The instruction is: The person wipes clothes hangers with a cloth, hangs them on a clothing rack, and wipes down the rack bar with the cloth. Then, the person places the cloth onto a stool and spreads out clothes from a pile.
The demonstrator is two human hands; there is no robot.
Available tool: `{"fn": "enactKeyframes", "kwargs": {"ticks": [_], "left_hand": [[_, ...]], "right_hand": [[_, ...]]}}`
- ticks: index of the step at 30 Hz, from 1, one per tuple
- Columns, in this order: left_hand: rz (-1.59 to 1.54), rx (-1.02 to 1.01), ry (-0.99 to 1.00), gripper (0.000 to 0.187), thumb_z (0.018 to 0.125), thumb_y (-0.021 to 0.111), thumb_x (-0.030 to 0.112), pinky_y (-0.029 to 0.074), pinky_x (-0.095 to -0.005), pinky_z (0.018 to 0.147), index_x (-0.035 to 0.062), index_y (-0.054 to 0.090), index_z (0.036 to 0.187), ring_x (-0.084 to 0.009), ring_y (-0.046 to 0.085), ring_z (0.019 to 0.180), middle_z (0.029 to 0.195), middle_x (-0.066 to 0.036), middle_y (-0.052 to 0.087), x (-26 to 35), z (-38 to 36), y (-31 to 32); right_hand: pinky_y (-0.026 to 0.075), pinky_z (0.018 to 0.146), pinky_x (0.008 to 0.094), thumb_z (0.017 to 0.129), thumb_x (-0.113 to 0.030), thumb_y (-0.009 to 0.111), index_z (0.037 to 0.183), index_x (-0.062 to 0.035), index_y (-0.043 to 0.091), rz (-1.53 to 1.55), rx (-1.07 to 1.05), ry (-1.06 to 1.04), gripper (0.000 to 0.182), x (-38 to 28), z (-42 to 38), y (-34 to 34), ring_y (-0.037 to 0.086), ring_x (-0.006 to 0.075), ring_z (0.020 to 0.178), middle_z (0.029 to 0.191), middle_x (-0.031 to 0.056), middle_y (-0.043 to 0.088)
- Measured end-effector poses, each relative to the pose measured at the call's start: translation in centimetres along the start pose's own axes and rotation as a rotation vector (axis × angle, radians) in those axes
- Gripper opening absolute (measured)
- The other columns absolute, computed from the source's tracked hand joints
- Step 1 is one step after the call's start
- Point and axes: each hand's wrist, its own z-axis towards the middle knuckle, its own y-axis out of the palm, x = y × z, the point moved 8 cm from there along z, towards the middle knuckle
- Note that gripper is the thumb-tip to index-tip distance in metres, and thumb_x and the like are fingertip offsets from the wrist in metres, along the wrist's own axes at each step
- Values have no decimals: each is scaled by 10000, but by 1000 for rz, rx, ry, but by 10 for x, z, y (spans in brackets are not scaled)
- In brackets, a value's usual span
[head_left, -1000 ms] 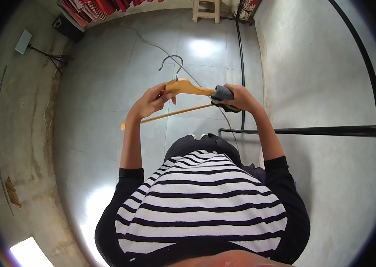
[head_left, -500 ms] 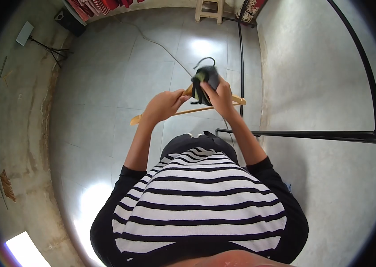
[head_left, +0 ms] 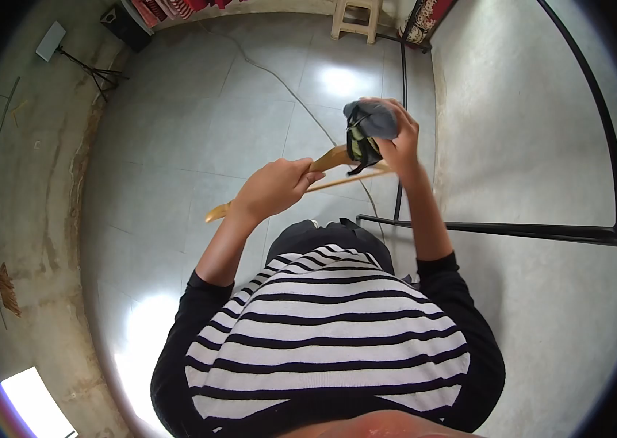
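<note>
My left hand (head_left: 273,191) is closed around one arm of a wooden clothes hanger (head_left: 335,158), which tilts up to the right in front of me. A bunched grey, black and green piece of cloth (head_left: 373,119) covers the hanger's middle and right part; its exact kind cannot be made out. My right hand (head_left: 405,139) grips that cloth from the right side. The hanger's lower bar runs beneath both hands, and its left tip sticks out past my left wrist. The hook is hidden from view.
A black metal rail frame (head_left: 527,228) stands at the right. At the back are a beige stool (head_left: 356,18), red clothes (head_left: 177,7) and a black box (head_left: 126,28). A tripod (head_left: 93,71) stands by the left wall, and a cable (head_left: 286,86) crosses the tiled floor.
My right hand has moved right with the cloth, turning it so more grey shows. The hanger has tilted, its left end lower, and its hook has gone out of sight. My left hand keeps its hold.
</note>
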Motion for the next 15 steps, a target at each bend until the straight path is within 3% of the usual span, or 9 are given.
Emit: {"fn": "enactKeyframes", "kwargs": {"ticks": [1, 4, 6, 8, 10, 13, 14, 15], "left_hand": [[-2, -1, 1, 288, 914, 481, 296, 382, -425, 533, 30, 540, 820, -364, 524, 580, 614, -179, 541, -4, -1, -2], [85, -75, 35, 323, 911, 480, 332, 387, -427, 536, 39, 553, 795, -355, 532, 579, 612, -174, 545, -12, 0, 1], [271, -71, 139, 367, 898, 472, 384, 432, -446, 563, 61, 593, 774, -365, 562, 614, 649, -166, 585, -3, 6, 8], [259, -107, 148, 368, 897, 475, 384, 429, -447, 560, 56, 588, 775, -367, 560, 615, 645, -171, 580, 0, 12, 10], [257, -137, 161, 369, 896, 478, 384, 426, -448, 558, 52, 583, 777, -370, 557, 616, 641, -176, 575, -3, 18, 13], [157, -79, 163, 367, 902, 474, 374, 419, -443, 550, 42, 567, 776, -376, 552, 619, 639, -184, 567, -13, 21, 10], [69, 7, 196, 366, 905, 472, 367, 411, -442, 546, 36, 555, 774, -379, 546, 615, 633, -187, 561, -13, 20, 0], [-21, 92, 228, 365, 909, 469, 360, 403, -441, 541, 30, 543, 773, -382, 540, 612, 628, -191, 554, -15, 19, -11]], "right_hand": [[481, 735, 299, 677, -25, 669, 1013, -99, 616, -188, -141, -79, 348, -9, 6, 0, 626, 216, 792, 930, 40, 650], [470, 706, 276, 647, -66, 683, 933, -177, 623, -502, -489, -360, 313, -38, 10, 25, 612, 127, 759, 826, -33, 625], [472, 699, 278, 636, -64, 682, 928, -175, 618, -392, -587, -364, 319, -41, -5, 40, 606, 121, 736, 818, -32, 620], [474, 700, 289, 626, -69, 691, 942, -162, 614, -392, -543, -344, 337, -47, -5, 49, 603, 147, 720, 809, -25, 615], [474, 712, 317, 617, -52, 690, 960, -132, 610, -480, -224, -117, 361, -38, 8, 27, 600, 197, 723, 814, 7, 614], [488, 652, 304, 759, -68, 664, 978, -10, 589, -8, 215, 387, 238, 11, -15, 1, 630, 201, 719, 833, 108, 633], [483, 614, 282, 804, -125, 657, 952, 31, 581, 63, 269, 509, 228, 22, -27, 1, 629, 177, 709, 810, 124, 643], [479, 621, 286, 796, -145, 669, 954, 28, 582, 36, 170, 575, 250, 24, -32, 10, 624, 186, 698, 800, 129, 642]]}}
